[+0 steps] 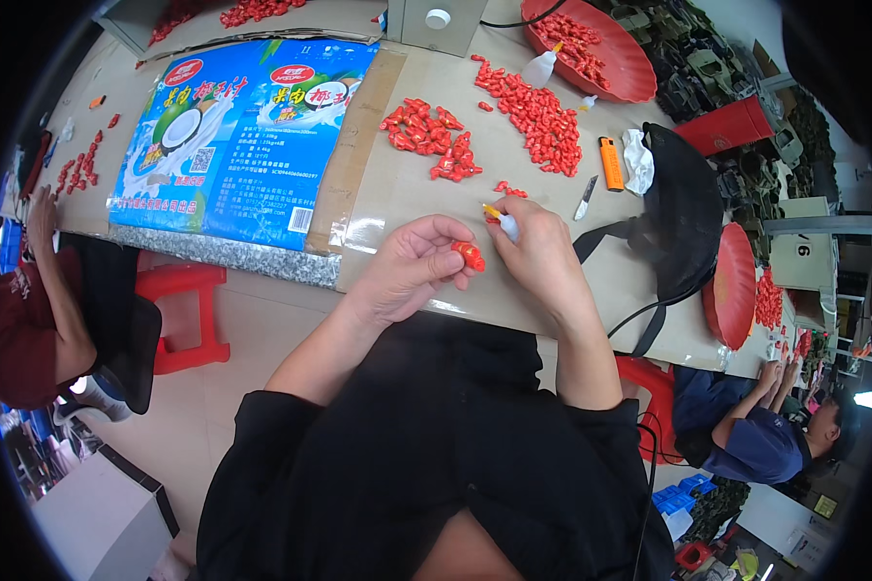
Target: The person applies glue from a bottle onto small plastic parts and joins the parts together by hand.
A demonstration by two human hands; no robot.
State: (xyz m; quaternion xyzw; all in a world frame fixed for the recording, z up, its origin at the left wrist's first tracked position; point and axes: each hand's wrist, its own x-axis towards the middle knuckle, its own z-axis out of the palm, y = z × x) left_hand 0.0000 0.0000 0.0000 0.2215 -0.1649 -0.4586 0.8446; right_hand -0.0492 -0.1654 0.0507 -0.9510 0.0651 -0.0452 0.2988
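Near the table's front edge, my left hand (407,269) pinches a small red figurine (469,255) with gold-coloured marks between thumb and fingers. Just right of it, my right hand (540,254) grips a small white squeeze bottle (507,227) with a yellow tip. The tip points up and left, apart from the figurine. Beyond my hands lie a few loose red pieces (509,189), a cluster of red figurines (419,126) and a larger spread of small red pieces (537,121).
A blue printed cardboard sheet (232,198) covers the table at left. To the right are a utility blade (585,198), an orange lighter (610,165), crumpled tissue (637,162) and a black bag (683,213). A red tray (639,73) holds more pieces. Co-workers sit at both sides.
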